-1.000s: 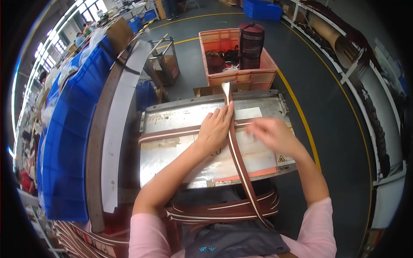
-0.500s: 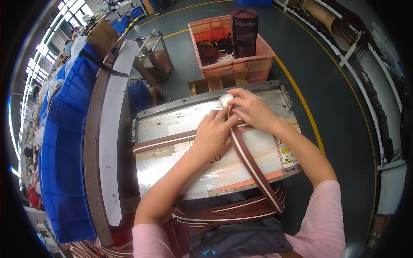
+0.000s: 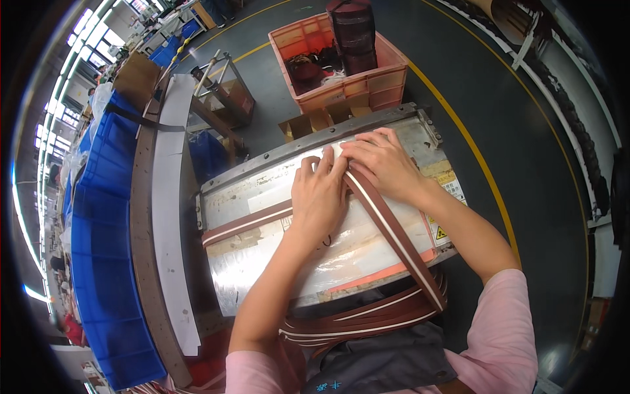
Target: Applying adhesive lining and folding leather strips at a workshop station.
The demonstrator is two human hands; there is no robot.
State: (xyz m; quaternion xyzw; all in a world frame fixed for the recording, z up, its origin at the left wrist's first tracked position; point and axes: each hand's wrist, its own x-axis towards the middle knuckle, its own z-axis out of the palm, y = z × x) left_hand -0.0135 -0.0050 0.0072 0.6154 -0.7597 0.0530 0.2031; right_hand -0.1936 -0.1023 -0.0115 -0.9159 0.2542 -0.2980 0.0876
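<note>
A brown webbing strap (image 3: 394, 240) with a white stripe runs from my lap up over a worn metal work surface (image 3: 262, 177). Its upper end is pinched between my left hand (image 3: 319, 194) and my right hand (image 3: 384, 164), whose fingertips meet there. My left hand rests low on the surface, finger and thumb closed at the strap. The right hand curls over from the other side, fingers bent together. A small white piece under the fingertips is mostly hidden. Another stretch of the strap (image 3: 249, 223) crosses the surface to the left, passing under my left hand.
Strap loops (image 3: 361, 322) lie gathered at my waist. A blue bin (image 3: 111, 262) and a long white strip (image 3: 172, 230) on a ledge stand to the left. Beyond the surface are cardboard boxes (image 3: 321, 121) and a pink crate (image 3: 348, 88); a rack (image 3: 564, 98) stands at right.
Both hands have pressed down nearer the surface, fingers flatter over the white piece, which now hardly shows. The small raised bend of strap between them is no longer visible. The view has shifted slightly.
</note>
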